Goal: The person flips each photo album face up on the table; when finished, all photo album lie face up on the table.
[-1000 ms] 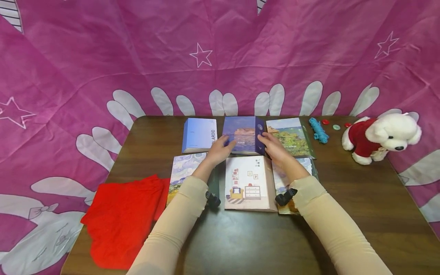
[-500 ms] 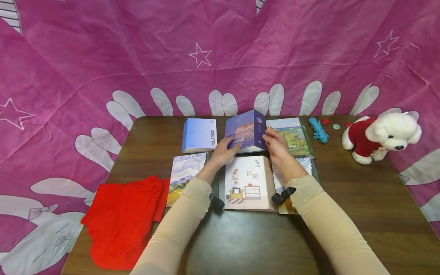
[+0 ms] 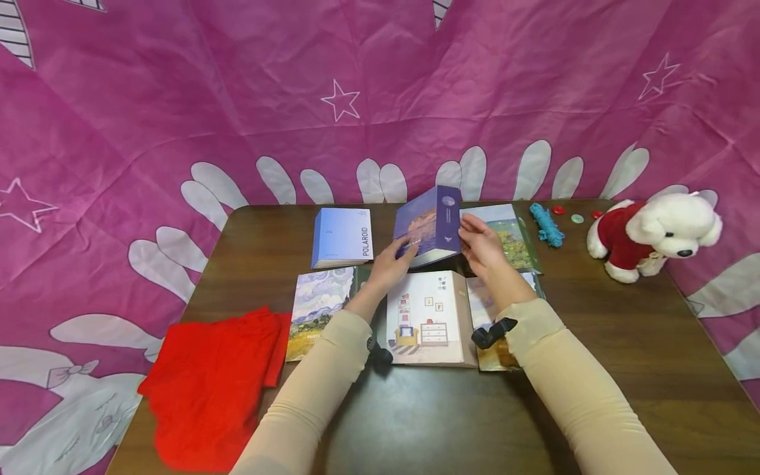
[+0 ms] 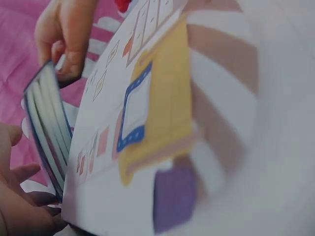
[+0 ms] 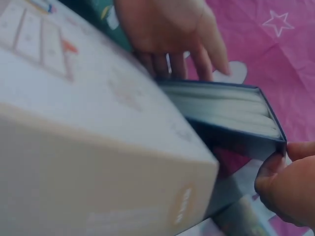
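Observation:
A purple-blue photo album (image 3: pixel 424 218) with a cliff-and-sea cover is tilted up in the back row, its spine to the right. My left hand (image 3: pixel 390 265) grips its front left side, thumb on the cover. My right hand (image 3: pixel 483 245) pinches the spine-side edge, seen at the album's corner in the right wrist view. Page edges of the album (image 4: pixel 47 118) face the left wrist camera. Close in front lies a thick white album (image 3: pixel 424 320) with a drawn armchair and dresser, which covers part of both wrist views.
On the left is a blue POLAROID album (image 3: pixel 342 236). Painted-cover albums (image 3: pixel 323 300) flank the white one, and another album (image 3: pixel 505 231) lies behind my right hand. Red cloth (image 3: pixel 208 389) covers the left side. Blue cord (image 3: pixel 546 225) and a plush dog (image 3: pixel 650 234) are at right.
The purple-blue album has gone from lying nearly flat to tilted up, spine side raised. Both hands have moved slightly right with it, and the head view has shifted a little.

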### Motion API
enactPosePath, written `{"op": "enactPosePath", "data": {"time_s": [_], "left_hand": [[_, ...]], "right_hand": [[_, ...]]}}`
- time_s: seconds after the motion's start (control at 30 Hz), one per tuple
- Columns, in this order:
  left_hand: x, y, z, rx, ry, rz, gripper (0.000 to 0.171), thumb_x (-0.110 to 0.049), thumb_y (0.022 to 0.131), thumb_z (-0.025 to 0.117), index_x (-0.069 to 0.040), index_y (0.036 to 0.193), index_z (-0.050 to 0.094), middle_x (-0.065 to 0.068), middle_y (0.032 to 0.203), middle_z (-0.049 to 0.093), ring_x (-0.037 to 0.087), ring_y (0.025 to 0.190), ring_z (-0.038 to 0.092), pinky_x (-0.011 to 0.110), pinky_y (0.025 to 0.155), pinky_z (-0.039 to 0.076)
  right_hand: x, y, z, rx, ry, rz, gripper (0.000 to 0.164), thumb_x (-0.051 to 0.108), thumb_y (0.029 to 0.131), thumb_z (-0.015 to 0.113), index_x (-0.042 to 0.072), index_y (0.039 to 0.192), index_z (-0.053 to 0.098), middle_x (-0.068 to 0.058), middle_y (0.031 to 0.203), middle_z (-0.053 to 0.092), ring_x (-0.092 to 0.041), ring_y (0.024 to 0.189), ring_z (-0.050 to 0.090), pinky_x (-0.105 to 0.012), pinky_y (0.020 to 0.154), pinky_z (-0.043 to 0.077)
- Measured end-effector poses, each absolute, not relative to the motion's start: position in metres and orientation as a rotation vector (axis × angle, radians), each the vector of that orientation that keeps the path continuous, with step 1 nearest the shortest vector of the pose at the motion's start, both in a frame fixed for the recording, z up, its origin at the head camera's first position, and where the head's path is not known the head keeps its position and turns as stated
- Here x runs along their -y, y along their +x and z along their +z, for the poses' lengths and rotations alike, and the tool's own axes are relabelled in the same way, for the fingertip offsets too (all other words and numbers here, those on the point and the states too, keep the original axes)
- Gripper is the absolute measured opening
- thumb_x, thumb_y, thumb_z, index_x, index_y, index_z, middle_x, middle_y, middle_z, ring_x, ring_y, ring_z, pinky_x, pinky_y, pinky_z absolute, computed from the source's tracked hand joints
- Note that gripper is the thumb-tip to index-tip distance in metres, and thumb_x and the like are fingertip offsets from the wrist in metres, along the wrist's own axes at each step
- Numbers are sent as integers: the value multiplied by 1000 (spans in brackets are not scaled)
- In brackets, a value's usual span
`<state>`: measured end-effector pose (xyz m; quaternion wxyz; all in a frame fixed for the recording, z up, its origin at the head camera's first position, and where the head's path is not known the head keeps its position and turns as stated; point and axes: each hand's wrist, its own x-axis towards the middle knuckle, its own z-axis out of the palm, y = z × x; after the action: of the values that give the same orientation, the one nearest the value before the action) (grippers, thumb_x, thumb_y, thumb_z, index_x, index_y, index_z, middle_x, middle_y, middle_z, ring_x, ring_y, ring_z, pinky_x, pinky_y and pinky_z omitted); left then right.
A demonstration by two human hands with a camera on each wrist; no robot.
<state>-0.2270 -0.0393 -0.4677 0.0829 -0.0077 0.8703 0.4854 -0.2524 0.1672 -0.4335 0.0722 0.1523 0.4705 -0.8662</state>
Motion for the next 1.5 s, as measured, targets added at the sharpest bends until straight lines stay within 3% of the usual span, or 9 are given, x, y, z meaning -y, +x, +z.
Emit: {"op": "enactPosePath", "data": {"time_s": [0.1,0.27,0.53,0.63,0.73,0.9,1.1,1.3,1.5], "left_hand": [[36,-227,-468,-2587,-24,1477,58,-58,101,46,-33,153,46,9,159,41,35,147,34,55,119,26],[31,-226,-464,-2541,7,1526,62,-65,101,40,-34,154,44,5,158,43,33,147,35,55,119,27],[24,-226,-458,-2217,30,1807,64,-58,104,39,-24,158,37,6,161,38,34,143,42,47,119,30],[25,-227,-455,-2138,41,1880,66,-55,106,37,-17,159,33,10,160,39,34,140,45,42,116,36],[27,-228,-449,-2106,51,1971,66,-52,107,37,-12,159,34,12,157,41,31,141,44,40,114,40],[27,-230,-435,-2230,100,2093,57,-42,106,49,-12,155,40,11,150,50,26,135,50,39,111,43],[30,-234,-428,-2276,131,2143,60,-30,103,61,-15,156,39,8,154,46,25,139,48,36,113,41],[35,-235,-427,-2299,148,2130,62,-33,102,61,-15,157,39,7,156,43,26,137,50,38,111,43],[42,-235,-425,-2482,176,2039,59,-36,100,63,-18,153,46,1,162,34,28,131,52,38,106,48]], "right_hand": [[-166,-250,-425,-1409,409,-2638,48,-10,100,49,6,145,51,1,116,57,-10,100,57,-18,75,50],[-162,-249,-412,-1452,318,-2692,32,-8,100,53,18,113,66,0,118,58,-11,100,58,-17,77,49],[-155,-248,-409,-1431,239,-2703,29,-6,97,60,20,104,72,0,114,60,-10,94,61,-18,76,50],[-150,-247,-411,-1456,219,-2674,27,-2,97,63,20,107,72,1,111,60,-9,91,60,-19,74,49],[-147,-246,-414,-1499,185,-2639,29,2,98,63,13,125,67,3,108,61,-8,91,60,-19,75,49],[-142,-245,-417,-1619,116,-2509,49,10,102,59,4,149,47,7,107,63,-8,95,61,-28,94,48],[-138,-247,-424,-1738,111,-2333,52,19,106,55,1,152,41,3,120,60,-17,118,57,-44,117,34],[-137,-251,-434,-1857,132,-2172,54,23,107,53,-1,153,37,-16,153,43,-31,143,41,-44,118,34],[-140,-253,-443,-1880,131,-2127,58,22,107,53,-6,154,32,-21,159,34,-34,146,35,-40,119,33]]}}
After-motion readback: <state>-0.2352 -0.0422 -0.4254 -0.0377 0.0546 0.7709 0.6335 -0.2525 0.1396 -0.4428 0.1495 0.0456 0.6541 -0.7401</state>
